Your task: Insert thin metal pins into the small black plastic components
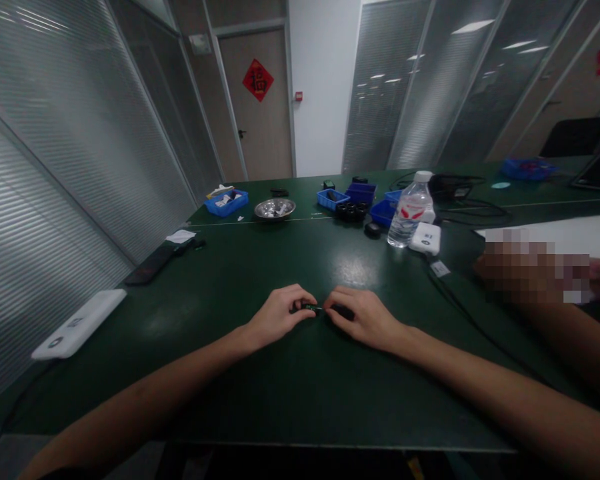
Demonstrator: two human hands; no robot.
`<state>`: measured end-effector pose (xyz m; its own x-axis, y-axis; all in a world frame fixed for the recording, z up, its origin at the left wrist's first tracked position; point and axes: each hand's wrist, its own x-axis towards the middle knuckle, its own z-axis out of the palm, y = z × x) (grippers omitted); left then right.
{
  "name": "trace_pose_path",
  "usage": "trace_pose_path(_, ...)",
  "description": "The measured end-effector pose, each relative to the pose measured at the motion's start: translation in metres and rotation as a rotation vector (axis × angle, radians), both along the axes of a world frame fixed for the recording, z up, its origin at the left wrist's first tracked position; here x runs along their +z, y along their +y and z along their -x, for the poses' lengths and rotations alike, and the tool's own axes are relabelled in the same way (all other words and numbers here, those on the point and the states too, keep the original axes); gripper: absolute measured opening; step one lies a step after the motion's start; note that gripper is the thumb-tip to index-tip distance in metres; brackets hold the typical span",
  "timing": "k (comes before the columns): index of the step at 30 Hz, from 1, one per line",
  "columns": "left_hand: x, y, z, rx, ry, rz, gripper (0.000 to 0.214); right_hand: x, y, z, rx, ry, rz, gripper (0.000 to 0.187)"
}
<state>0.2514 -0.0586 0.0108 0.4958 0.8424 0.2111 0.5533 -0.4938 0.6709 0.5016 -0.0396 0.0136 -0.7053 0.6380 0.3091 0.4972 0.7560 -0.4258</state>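
Note:
My left hand (pixel 275 317) rests on the dark green table (pixel 220 393), its thumb and fingers pinched on a small dark piece with a green part (pixel 309 307), perhaps a circuit board. Facing it, my right hand (pixel 367 315) curls over a small black object (pixel 343 311), mostly covered by the fingers. A thin, light-coloured tip (pixel 321 309) shows between the two hands. Which hand it belongs to is too small to tell. The fingertips of both hands are close together, just above the tabletop.
A water bottle (pixel 411 212) and a white power bank (pixel 425 239) with a cable stand to the right. Farther back are a metal bowl (pixel 275 218) and a blue tray (pixel 236 208). Another white power bank (pixel 83 328) lies left. A co-worker's arm (pixel 555 327) reaches in right.

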Motion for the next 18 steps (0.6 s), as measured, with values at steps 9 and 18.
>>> trace_pose_path(9, 0.0004, -0.0016, 0.0016, 0.015, 0.014, -0.001, 0.021, 0.0045, 0.0000, -0.0020, 0.010, -0.013, 0.029, 0.013)
trace_pose_path(18, -0.0039, 0.0003, 0.0029, 0.003, -0.038, -0.046, 0.017, -0.0002, 0.0018, -0.0027, 0.007, -0.017, 0.006, 0.012)
